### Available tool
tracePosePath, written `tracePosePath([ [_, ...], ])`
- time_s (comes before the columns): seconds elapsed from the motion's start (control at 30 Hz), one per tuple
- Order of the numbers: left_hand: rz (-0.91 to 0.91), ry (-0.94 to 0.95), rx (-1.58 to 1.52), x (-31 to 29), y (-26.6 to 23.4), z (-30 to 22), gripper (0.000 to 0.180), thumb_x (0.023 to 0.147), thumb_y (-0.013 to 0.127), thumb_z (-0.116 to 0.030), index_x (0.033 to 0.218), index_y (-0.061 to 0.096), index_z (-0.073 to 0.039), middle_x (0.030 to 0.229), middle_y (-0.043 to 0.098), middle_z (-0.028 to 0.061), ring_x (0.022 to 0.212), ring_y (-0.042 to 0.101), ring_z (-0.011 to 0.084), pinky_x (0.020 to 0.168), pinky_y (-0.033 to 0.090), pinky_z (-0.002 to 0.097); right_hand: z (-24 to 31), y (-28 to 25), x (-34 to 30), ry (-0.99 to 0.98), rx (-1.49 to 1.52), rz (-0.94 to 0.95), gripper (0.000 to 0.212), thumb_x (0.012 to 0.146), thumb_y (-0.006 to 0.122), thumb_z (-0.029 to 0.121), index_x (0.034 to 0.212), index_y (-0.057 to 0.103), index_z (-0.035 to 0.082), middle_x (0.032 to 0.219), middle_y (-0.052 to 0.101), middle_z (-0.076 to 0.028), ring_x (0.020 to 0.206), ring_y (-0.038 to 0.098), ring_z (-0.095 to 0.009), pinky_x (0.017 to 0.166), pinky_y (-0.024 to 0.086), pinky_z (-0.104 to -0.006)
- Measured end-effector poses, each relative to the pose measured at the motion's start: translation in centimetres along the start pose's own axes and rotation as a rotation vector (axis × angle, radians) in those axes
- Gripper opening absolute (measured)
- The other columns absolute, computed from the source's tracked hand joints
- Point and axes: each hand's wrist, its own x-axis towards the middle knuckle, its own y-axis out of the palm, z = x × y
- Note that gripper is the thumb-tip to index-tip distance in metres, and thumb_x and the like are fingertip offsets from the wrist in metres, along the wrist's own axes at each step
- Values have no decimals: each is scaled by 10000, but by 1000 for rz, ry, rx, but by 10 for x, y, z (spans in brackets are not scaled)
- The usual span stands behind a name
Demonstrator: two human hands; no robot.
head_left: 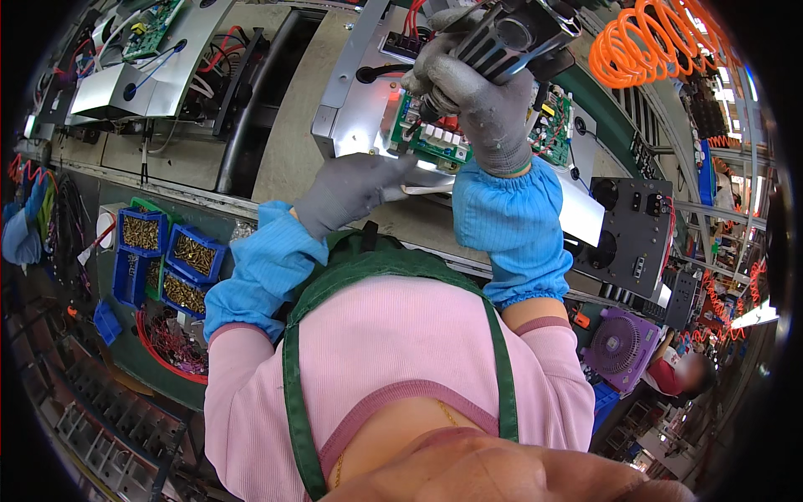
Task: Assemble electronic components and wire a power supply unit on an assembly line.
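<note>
Right hand (468, 92) is gripping the powered screwdriver (514, 33), fingers wrapped tight, holding it tip-down over the green circuit board (435, 142) in the metal chassis (360, 100); left hand (351, 188) is pressing flat, fingers extended, on the chassis edge, likely steadying it; blue bins of brass screws (180, 255) sitting within left reach

Ahead of my hands, a long beige conveyor surface (293, 142) is running across the line, edged by a metal rail (150, 188). Off to the left of my hands, blue bins (171, 263) of brass screws are sitting on a dark green surface (146, 351). Up to the right of my hands, an orange coiled air hose (648, 42) is hanging, and a bright strip light (753, 316) is glowing far right. Below it, a purple fan (621, 347) is standing beside another person (682, 372) working.
</note>
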Motion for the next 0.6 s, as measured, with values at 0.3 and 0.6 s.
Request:
tracePosePath([
  [0.3, -80, -51, -143, 15, 7, -11, 387, 798, 680, -288, 1135, 602, -114, 794, 624, 75, 714, 616, 249, 607, 494, 368, -6, -6, 1, -68, 86, 52, 346, 800, 614, 96, 1124, 554, -6, 764, 632, -109, 646, 651, -215, 600, 570, -345],
  [0.6, 90, -281, -105, 44, 0, -22, 430, 908, 496, -467, 820, 656, -78, 705, 624, 117, 658, 627, 279, 600, 480, 408, -34, -13, 12, -556, 319, 328, 454, 728, 667, -8, 1151, 501, -8, 794, 611, -75, 718, 615, -162, 645, 501, -295],
])
